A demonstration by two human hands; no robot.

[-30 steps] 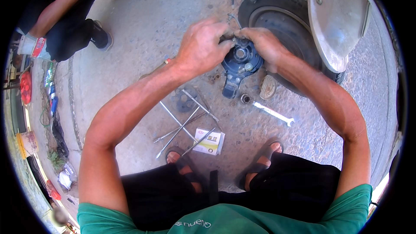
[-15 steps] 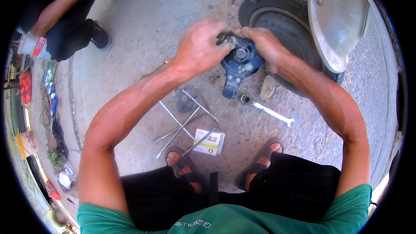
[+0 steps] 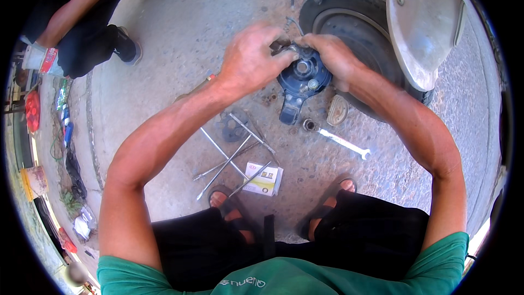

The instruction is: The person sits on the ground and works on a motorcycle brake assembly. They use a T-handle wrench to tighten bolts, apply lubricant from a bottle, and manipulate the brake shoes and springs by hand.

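A dark blue-black drum brake plate (image 3: 300,83), with a round hub and a small coiled spring on its face, is between my two hands beside the wheel. My left hand (image 3: 254,57) is closed at its upper left edge, thumb pressed near the hub. Curled round the upper right edge is my right hand (image 3: 330,54), its fingertips meeting near the top by a thin cable. What the fingers pinch at the top is partly hidden. Just below the plate lie a combination wrench (image 3: 344,143), a socket (image 3: 310,125) and a worn curved brake shoe (image 3: 338,110).
A wheel (image 3: 355,33) and a pale body panel (image 3: 417,22) stand at the right. Several metal rods (image 3: 224,155), a dark round part (image 3: 234,127) and a small box (image 3: 263,178) lie before my feet. Another person's shoe (image 3: 128,46) is at the upper left; a bucket (image 3: 43,59) stands nearby.
Almost nothing differs. My left thumb has shifted slightly on the brake plate, and both hands keep their hold in the same place.
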